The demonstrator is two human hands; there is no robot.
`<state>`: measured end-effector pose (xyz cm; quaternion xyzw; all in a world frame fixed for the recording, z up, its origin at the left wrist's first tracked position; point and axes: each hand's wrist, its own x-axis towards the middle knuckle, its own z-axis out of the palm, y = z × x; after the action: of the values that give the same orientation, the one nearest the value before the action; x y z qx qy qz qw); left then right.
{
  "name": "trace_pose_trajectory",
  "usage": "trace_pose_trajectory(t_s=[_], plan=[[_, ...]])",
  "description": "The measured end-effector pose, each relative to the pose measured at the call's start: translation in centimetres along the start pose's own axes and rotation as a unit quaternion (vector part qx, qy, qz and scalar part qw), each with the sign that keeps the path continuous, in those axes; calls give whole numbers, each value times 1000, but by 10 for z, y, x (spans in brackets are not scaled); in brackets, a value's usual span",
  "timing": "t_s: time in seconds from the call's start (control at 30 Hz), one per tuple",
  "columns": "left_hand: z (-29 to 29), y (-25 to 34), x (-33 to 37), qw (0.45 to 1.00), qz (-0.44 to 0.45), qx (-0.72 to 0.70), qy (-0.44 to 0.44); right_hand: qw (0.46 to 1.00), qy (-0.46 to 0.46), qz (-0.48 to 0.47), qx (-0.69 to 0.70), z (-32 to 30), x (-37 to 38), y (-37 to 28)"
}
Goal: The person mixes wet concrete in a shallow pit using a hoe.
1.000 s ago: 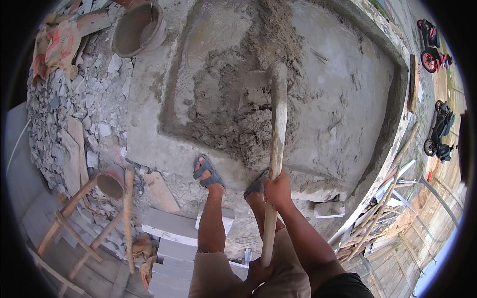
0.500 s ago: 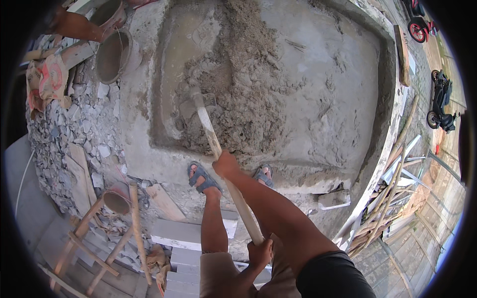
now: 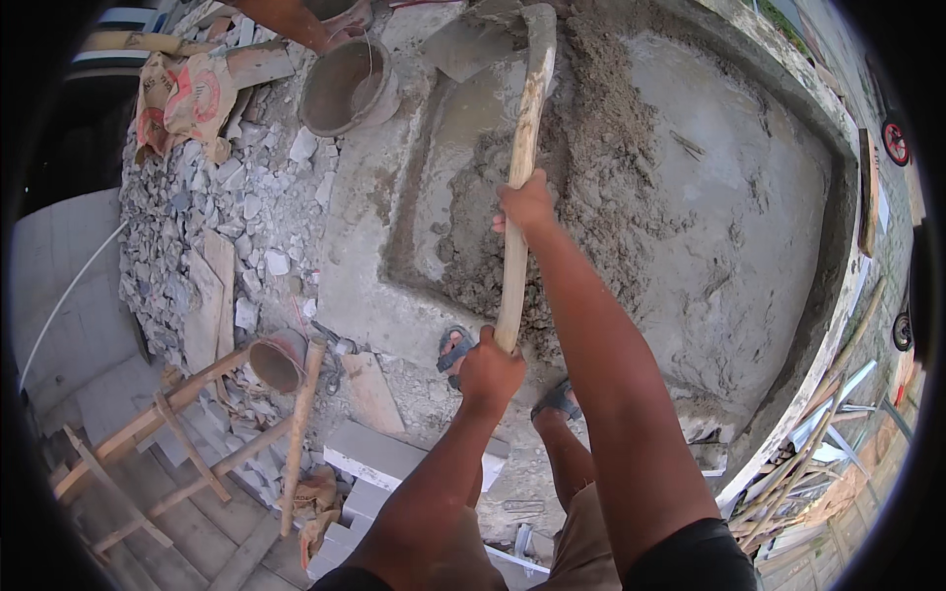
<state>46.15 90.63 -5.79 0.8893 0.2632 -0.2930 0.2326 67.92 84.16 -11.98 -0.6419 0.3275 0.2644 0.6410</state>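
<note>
Both the left hand [image 3: 491, 372] and the right hand [image 3: 527, 204] are clasping a hoe [image 3: 527, 118] with a curved, pale wooden handle [image 3: 515, 266], the left covering its lower end. Its flat grey blade [image 3: 469, 44] is blurring near the top edge, any contact with the wet grey mortar [image 3: 729, 236] escaping view. Another person's bare forearm [image 3: 286, 18], cut off above, is reaching in beside a round grey bucket [image 3: 340, 91]

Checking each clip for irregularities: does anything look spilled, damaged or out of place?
The left side looks messy: broken rubble lies loose beside the concrete ledge, with a crumpled sack at its far end and planks lying across it. That may be ordinary here. The long-handled tool in both hands shows nothing odd.
</note>
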Motion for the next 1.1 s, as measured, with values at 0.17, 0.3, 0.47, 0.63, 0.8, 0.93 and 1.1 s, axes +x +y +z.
trace_pose_trajectory(t_s=[0.17,0.3,0.47,0.63,0.8,0.93,1.1], plan=[[-26,8,73,998,20,23,-47,992,60,29,-106,31,35,31],[-1,-15,20,989,-25,-25,-140,980,45,36,-189,14,30,61],[21,-18,-73,977,-39,-80,-196,983,40,101,-150,-23,20,89],[49,-1,-176,943,-60,-117,-306,942,37,104,-317,-93,-41,149],[49,-19,-284,942,-63,-131,-303,938,5,120,-324,-137,-146,173],[52,-50,-325,956,9,-194,-222,967,19,107,-230,-129,-205,129],[17,-67,-186,970,31,-68,-231,997,46,19,-65,-64,-113,74]])
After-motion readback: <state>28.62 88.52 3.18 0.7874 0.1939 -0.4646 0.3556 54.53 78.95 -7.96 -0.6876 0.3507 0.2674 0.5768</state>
